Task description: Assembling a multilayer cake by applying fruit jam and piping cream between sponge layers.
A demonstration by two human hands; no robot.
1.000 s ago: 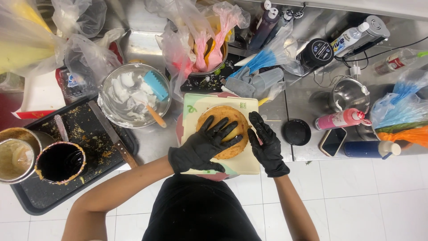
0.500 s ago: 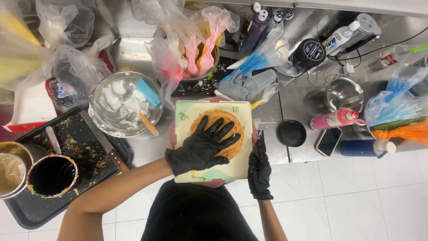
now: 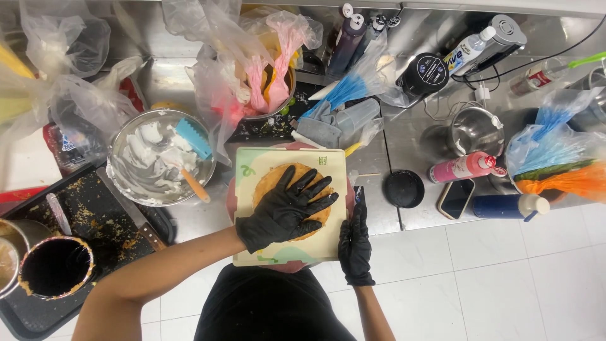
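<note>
A round golden cake layer (image 3: pixel 297 183) lies on a pale square cake board (image 3: pixel 285 252) at the near edge of the steel counter (image 3: pixel 416 215), over a pink turntable (image 3: pixel 231 196) that shows at the board's sides. The left hand (image 3: pixel 284 211), in a black glove, lies flat on the cake with its fingers spread wide, gripping nothing. The right hand (image 3: pixel 355 243), also gloved in black, stands edge-on against the board's right side, fingers straight and together; whether it grips the edge cannot be told. Just left of the board sits a metal mixing bowl (image 3: pixel 120 151) smeared with white cream, holding a blue toothed scraper (image 3: pixel 193 138) and a wooden-handled tool (image 3: pixel 196 186). Further left, a dark tray (image 3: pixel 95 215) strewn with crumbs carries a knife (image 3: pixel 129 215) and a round tin (image 3: pixel 55 265) with a dark inside. Behind the board, piping bags with pink filling (image 3: pixel 268 76) slump over a bowl, and a blue piping bag (image 3: pixel 344 91) lies beside them. To the right stand a small black lid (image 3: pixel 404 188), a pink spray bottle (image 3: pixel 464 167) on its side, a phone (image 3: pixel 457 197), a blue bottle (image 3: pixel 505 206) and an empty steel cup (image 3: pixel 473 131).
</note>
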